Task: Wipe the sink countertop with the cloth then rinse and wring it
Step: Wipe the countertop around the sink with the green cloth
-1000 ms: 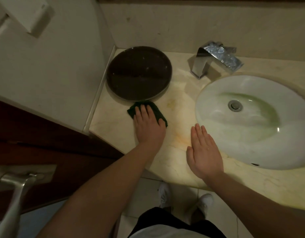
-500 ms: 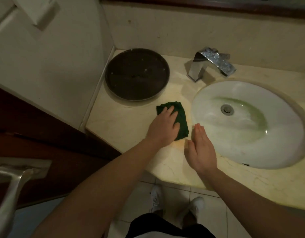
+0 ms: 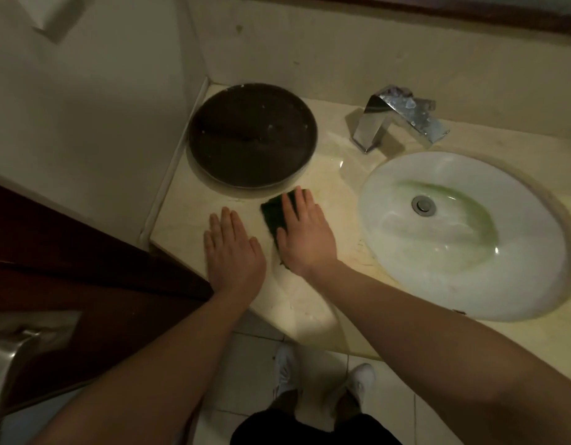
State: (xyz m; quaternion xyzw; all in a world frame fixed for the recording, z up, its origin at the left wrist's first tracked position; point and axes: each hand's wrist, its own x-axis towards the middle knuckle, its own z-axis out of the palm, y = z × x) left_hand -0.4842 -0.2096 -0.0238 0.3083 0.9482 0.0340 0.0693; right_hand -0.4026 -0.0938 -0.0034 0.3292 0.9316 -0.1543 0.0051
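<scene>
From my feed, the cloth (image 3: 272, 216) has changed hands. Half a second ago the left hand (image 3: 234, 252) was pushing it toward the sink (image 3: 406, 268) while the right hand (image 3: 305, 234) lay flat beside it. Now the right hand presses on the cloth with its fingers straight and together, and they are not curled round it. The left hand rests bare on the surface (image 3: 309, 300) just to the left, with its fingers flat and relaxed, holding nothing.

The cloth sits toward the left end of the surface, just in front of the tray (image 3: 252, 136) and well left of the sink. Its far edge nearly touches the tray's rim.

I read this as wiping that is only partly done. The switch lets the right hand cover the strip in front of the tray and the front-left corner. The rinse and wring are not yet started, and I see no water running from the tap (image 3: 396, 118).

By count there is one cloth, one sink, one tap and one tray, with two hands on the surface and two shoes (image 3: 287, 364) on the floor below.
</scene>
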